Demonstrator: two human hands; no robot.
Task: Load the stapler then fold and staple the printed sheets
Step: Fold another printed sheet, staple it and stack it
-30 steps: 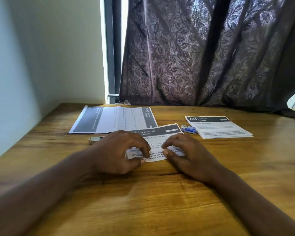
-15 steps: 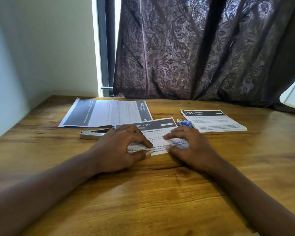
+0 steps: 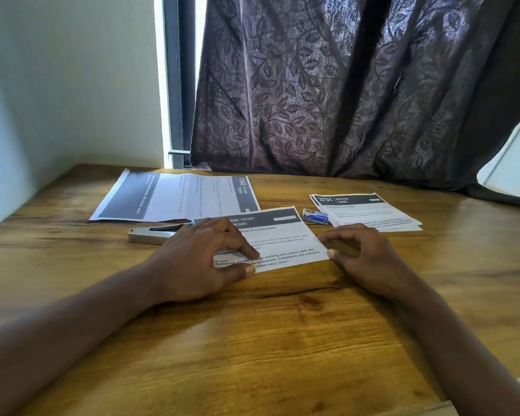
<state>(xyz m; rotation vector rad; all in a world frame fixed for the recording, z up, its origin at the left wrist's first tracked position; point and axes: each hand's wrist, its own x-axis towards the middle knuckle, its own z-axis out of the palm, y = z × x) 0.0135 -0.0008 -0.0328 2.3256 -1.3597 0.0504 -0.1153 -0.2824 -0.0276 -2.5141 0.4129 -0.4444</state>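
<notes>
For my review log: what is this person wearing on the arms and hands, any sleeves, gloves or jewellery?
Nothing worn shows. The left forearm and right forearm are bare down to the frame's edge, with no sleeve in view. The left hand and right hand are ungloved, with no ring, watch or bracelet visible. The thumbnails are short and plain.

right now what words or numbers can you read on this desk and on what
"DESK / STUDY": header of the folded sheet.
"ffice Environment": its heading, first letter hidden.
"Computer moved to main working area, power cable and": its bold text, rest partly hidden.
"1342": unfolded sheet, back left.
"2731": paper stack, right.
Small print and the blue box label: too blurred to read.
</notes>
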